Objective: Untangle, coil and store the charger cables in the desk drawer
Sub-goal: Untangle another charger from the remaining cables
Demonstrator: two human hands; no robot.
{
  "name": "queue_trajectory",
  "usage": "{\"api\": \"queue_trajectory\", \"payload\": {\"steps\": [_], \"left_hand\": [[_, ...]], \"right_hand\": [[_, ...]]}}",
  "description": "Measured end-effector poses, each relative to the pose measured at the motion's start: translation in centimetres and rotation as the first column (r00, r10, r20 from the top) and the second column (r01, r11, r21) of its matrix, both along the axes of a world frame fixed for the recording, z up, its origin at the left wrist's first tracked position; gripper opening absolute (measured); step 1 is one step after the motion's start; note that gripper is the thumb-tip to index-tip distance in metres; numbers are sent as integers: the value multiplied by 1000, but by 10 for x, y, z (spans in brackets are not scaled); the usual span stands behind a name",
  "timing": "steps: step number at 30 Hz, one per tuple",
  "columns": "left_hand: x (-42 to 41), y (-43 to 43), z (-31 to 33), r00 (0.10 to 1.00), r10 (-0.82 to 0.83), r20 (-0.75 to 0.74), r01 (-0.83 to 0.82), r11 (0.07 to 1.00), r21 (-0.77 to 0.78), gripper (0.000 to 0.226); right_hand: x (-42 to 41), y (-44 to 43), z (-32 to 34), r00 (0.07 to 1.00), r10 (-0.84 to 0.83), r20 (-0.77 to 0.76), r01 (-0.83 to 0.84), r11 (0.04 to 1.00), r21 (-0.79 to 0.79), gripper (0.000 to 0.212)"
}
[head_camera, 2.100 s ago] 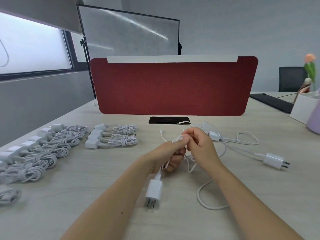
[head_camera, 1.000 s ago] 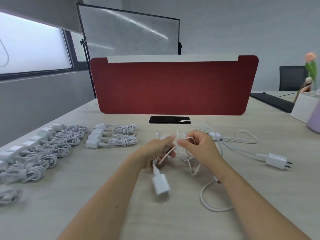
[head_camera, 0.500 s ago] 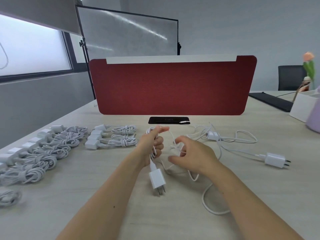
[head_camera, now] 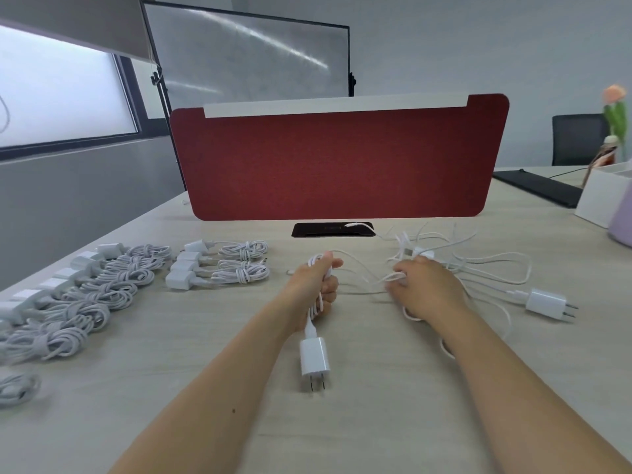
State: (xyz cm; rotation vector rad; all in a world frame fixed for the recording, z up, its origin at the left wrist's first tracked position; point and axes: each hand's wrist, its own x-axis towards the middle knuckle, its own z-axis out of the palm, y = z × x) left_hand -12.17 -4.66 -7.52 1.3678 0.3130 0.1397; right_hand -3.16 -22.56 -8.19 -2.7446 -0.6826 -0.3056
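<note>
My left hand (head_camera: 316,287) is closed around loops of a white charger cable (head_camera: 359,268); its plug adapter (head_camera: 314,358) dangles below the fist, prongs pointing down toward the desk. The same cable runs right to my right hand (head_camera: 427,289), which pinches the strand between its fingertips. Behind and right of that hand lies a loose tangle of white cable (head_camera: 455,251) with a second adapter (head_camera: 546,302) on the desk. Several coiled chargers (head_camera: 219,266) lie in rows at the left. No drawer is in view.
A red divider panel (head_camera: 338,165) stands across the desk behind a black cable grommet (head_camera: 333,229). More coiled chargers (head_camera: 78,302) line the left edge. A white box (head_camera: 602,196) and a lilac container (head_camera: 622,220) sit at the far right.
My hands have drawn apart: the left lifted with the loops it grips, the right slid rightward along the strand. The dangling adapter turned prongs-down.
</note>
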Motion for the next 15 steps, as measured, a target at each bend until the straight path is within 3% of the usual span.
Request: {"api": "queue_trajectory", "payload": {"steps": [2, 5, 9, 11, 15], "left_hand": [[2, -4, -2, 1000, -11, 8, 11, 997, 76, 30], [3, -4, -2, 999, -37, 32, 34, 994, 101, 32], [0, -4, -1, 994, -10, 105, -4, 992, 130, 37], [-2, -5, 0, 987, 5, 161, -24, 993, 119, 40], [1, -8, 3, 962, 116, 247, -138, 988, 71, 37]], "right_hand": [[-2, -2, 3, 999, 7, -45, -3, 997, 78, 53], [-20, 13, 8, 994, 108, -9, -108, 994, 24, 66], [-40, 41, 4, 959, 194, 209, -213, 974, 73, 27], [-45, 46, 1, 928, 221, 301, -268, 955, 128, 20], [-54, 51, -3, 920, 254, 299, -331, 912, 244, 7]]}}
